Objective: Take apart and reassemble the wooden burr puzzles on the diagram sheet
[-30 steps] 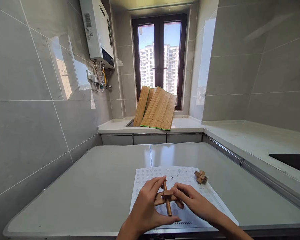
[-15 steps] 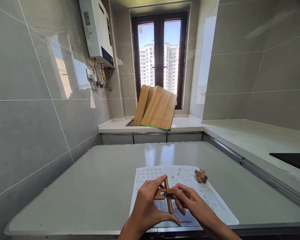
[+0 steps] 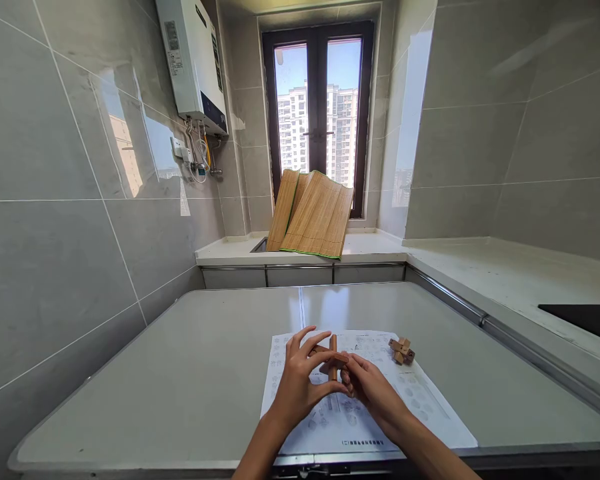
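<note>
While left hand and right hand grip, wooden puzzle raised higher

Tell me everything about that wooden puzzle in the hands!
The wooden puzzle is brown sticks crossed together, one upright, others poking sideways. It looks like smooth wood. The left hand and right hand pinch it from either side, over the printed paper on the grey table. Fingers hide part of it.

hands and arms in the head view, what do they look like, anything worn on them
The left hand and right hand are bare: no gloves, rings or watch visible. The left forearm and right forearm are bare too, with no sleeve showing down to the picture's bottom edge.
</note>
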A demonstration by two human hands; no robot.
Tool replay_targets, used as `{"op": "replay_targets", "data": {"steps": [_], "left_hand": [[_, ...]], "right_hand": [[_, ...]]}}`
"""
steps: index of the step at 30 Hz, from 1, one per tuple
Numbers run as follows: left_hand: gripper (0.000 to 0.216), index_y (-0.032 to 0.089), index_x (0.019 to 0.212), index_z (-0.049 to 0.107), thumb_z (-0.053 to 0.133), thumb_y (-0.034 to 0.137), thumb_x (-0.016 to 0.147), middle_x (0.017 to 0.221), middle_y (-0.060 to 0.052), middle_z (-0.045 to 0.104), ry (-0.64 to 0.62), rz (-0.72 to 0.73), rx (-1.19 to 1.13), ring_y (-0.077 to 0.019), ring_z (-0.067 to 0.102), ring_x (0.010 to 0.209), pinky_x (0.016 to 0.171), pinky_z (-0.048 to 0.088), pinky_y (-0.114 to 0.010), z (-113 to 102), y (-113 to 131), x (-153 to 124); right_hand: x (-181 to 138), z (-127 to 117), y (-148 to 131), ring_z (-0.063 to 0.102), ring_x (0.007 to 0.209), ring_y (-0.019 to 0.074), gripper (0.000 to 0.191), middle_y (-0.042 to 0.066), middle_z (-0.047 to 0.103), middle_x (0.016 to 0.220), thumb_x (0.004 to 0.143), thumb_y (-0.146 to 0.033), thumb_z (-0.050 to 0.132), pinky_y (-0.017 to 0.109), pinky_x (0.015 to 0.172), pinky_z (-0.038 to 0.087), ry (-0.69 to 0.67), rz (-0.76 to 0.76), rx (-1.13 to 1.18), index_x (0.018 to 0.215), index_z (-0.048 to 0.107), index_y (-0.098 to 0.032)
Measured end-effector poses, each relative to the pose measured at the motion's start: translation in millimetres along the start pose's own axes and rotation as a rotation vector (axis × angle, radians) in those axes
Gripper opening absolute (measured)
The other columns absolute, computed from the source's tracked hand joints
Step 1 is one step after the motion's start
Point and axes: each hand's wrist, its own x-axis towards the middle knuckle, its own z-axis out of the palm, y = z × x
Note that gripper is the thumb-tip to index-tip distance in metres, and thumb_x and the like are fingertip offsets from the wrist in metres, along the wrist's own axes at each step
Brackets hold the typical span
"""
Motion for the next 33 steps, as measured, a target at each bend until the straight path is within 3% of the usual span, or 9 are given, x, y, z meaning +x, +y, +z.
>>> {"op": "replay_targets", "data": {"steps": [3, 6, 8, 12, 15, 17, 23, 27, 33], "left_hand": [[0.044, 0.040, 0.113, 0.071, 0.085, 0.042, 0.072, 0.145, -0.002, 0.051, 0.071, -0.115, -0.084, -0.0348, 0.034, 0.141, 0.113, 0.035, -0.057, 11.3, -3.6, -1.9], [0.060, 0.037, 0.123, 0.064, 0.088, 0.036, 0.068, 0.150, -0.006, 0.040, 0.213, -0.280, -0.175, -0.0343, 0.035, 0.141, 0.114, 0.033, -0.056, 19.1, -8.9, -7.0], [0.073, 0.032, 0.132, 0.054, 0.088, 0.035, 0.068, 0.141, -0.009, 0.050, 0.266, -0.376, -0.288, -0.0320, 0.046, 0.134, 0.112, 0.037, -0.054, 20.3, -12.7, -9.5], [0.060, 0.026, 0.123, 0.056, 0.084, 0.033, 0.071, 0.109, -0.005, 0.072, 0.131, -0.441, -0.497, -0.0279, 0.065, 0.111, 0.104, 0.045, -0.048, 14.7, -14.9, -9.1], [0.027, 0.023, 0.098, 0.068, 0.079, 0.030, 0.075, 0.100, -0.004, 0.075, 0.061, -0.428, -0.559, -0.0254, 0.069, 0.100, 0.097, 0.050, -0.040, 10.8, -12.0, -6.8], [0.019, 0.022, 0.090, 0.071, 0.079, 0.028, 0.075, 0.096, -0.004, 0.076, 0.075, -0.438, -0.578, -0.0241, 0.070, 0.095, 0.093, 0.051, -0.037, 10.9, -10.8, -6.4], [0.013, 0.020, 0.081, 0.071, 0.078, 0.030, 0.076, 0.080, -0.001, 0.072, 0.098, -0.459, -0.640, -0.0191, 0.066, 0.078, 0.080, 0.053, -0.031, 16.5, -16.6, -12.5], [0.016, 0.020, 0.082, 0.071, 0.079, 0.032, 0.075, 0.082, -0.001, 0.073, 0.057, -0.446, -0.676, -0.0189, 0.067, 0.080, 0.082, 0.053, -0.030, 16.4, -19.9, -17.8], [0.024, 0.021, 0.088, 0.071, 0.069, 0.043, 0.082, 0.089, -0.005, 0.077, 0.103, -0.513, -0.453, -0.0217, 0.071, 0.082, 0.079, 0.054, -0.031, 10.3, -44.9, -24.9]], "right_hand": [[11.8, -0.9, 6.8, 0.044, 0.053, 0.0085, 0.040, -0.005, 0.056, 0.060, 0.074, -0.056, 0.080, 0.022, 0.053, 0.036, 0.046, -0.024, 0.074, 0.080, 0.068, -0.017], [19.2, -1.8, 10.0, 0.044, 0.053, 0.0077, 0.040, -0.005, 0.056, 0.061, 0.072, -0.053, 0.083, 0.020, 0.052, 0.037, 0.061, -0.019, 0.114, 0.084, 0.069, -0.017], [21.7, -2.4, 11.2, 0.045, 0.053, 0.0069, 0.039, -0.005, 0.056, 0.061, 0.071, -0.050, 0.084, 0.018, 0.051, 0.037, 0.059, -0.003, 0.150, 0.085, 0.070, -0.017], [24.3, -2.5, 15.6, 0.045, 0.052, 0.0060, 0.032, -0.004, 0.056, 0.062, 0.070, -0.042, 0.086, 0.017, 0.050, 0.039, 0.022, 0.046, 0.237, 0.081, 0.069, -0.016], [26.0, -2.0, 20.4, 0.043, 0.050, 0.0051, 0.030, -0.005, 0.054, 0.061, 0.071, -0.040, 0.085, 0.015, 0.047, 0.038, 0.012, 0.080, 0.299, 0.076, 0.067, -0.016], [26.6, -1.3, 22.5, 0.042, 0.049, 0.0044, 0.028, -0.005, 0.053, 0.061, 0.073, -0.038, 0.084, 0.014, 0.045, 0.038, 0.016, 0.096, 0.327, 0.075, 0.067, -0.016], [24.5, 0.9, 21.0, 0.042, 0.048, 0.0034, 0.025, -0.006, 0.051, 0.061, 0.076, -0.036, 0.084, 0.013, 0.043, 0.038, 0.030, 0.119, 0.352, 0.081, 0.070, -0.016], [27.4, -4.6, 21.1, 0.042, 0.047, 0.0035, 0.026, -0.006, 0.051, 0.061, 0.076, -0.038, 0.085, 0.013, 0.043, 0.039, 0.040, 0.112, 0.353, 0.081, 0.069, -0.017], [31.4, -22.0, 19.5, 0.041, 0.046, 0.0037, 0.033, -0.006, 0.053, 0.061, 0.070, -0.041, 0.088, 0.013, 0.041, 0.039, 0.080, 0.066, 0.307, 0.079, 0.067, -0.018]]}}
